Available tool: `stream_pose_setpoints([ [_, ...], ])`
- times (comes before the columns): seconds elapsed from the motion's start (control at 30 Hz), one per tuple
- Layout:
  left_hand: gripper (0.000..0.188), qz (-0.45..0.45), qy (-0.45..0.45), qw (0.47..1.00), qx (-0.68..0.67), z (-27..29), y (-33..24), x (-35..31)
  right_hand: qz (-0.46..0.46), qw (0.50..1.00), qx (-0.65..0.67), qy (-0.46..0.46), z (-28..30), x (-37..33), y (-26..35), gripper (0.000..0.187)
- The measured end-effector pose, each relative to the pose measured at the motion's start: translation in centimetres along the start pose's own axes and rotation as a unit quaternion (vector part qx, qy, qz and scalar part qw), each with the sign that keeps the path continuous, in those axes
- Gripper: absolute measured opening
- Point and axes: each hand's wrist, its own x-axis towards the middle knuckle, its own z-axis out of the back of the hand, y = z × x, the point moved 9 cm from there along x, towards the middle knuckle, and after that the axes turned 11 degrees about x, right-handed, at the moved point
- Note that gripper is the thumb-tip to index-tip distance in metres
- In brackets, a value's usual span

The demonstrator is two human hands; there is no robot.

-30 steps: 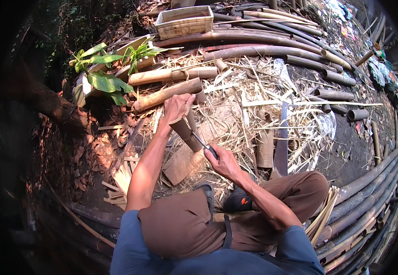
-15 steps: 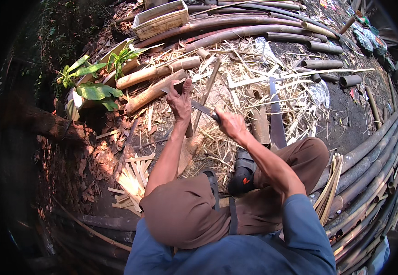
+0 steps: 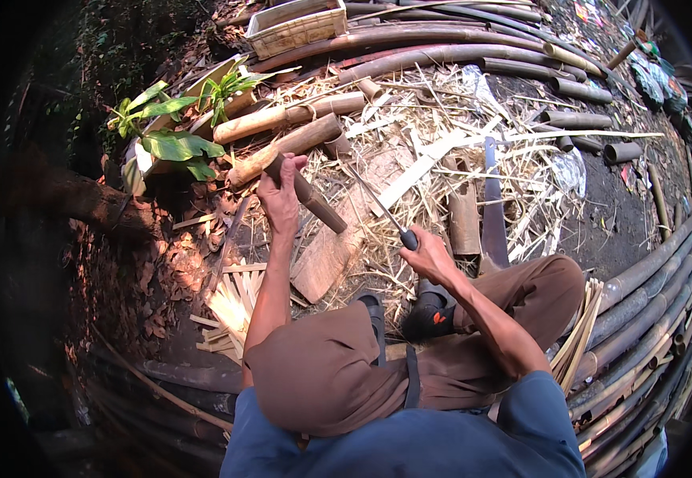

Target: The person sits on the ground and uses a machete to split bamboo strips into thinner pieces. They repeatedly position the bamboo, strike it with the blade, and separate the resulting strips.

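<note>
My left hand (image 3: 279, 203) is closed round a short brown length of bamboo (image 3: 320, 207), which slants down to the right over a flat wooden block (image 3: 322, 267). To the right, my right hand (image 3: 430, 256) grips the dark handle of a knife (image 3: 384, 209). Its narrow blade points up and away to the left, apart from the bamboo. Pale shavings and split strips (image 3: 422, 171) lie beyond the blade. A long, broad blade (image 3: 492, 199) lies on the ground right of the knife, beside a split bamboo section (image 3: 463, 215).
Cut bamboo lengths (image 3: 290, 147) and a green-leaved plant (image 3: 175, 145) are at the far left, near a pale plastic crate (image 3: 297, 32). Bundled split strips lie by my left knee (image 3: 238, 307) and right thigh (image 3: 577, 334). Long bamboo poles (image 3: 641, 299) line the right side.
The knife has moved from beside my left hand to the right and nearer me, away from the bamboo. My left hand has lowered and moved left, and the bamboo now slants down to the right.
</note>
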Motion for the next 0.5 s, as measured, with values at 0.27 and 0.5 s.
stream_pose_setpoints([
  [0.27, 0.027, 0.083, 0.178, 0.975, 0.106, -2.8, -1.1, -4.2, 0.146, 0.98, 0.134, 0.028, 1.5, -7.4, 15.6, 0.041],
  [0.5, 0.028, 0.09, 0.225, 0.96, 0.139, -3.6, -0.5, -6.9, 0.133, 0.98, 0.134, 0.068, -0.1, -8.3, 16.4, 0.039],
])
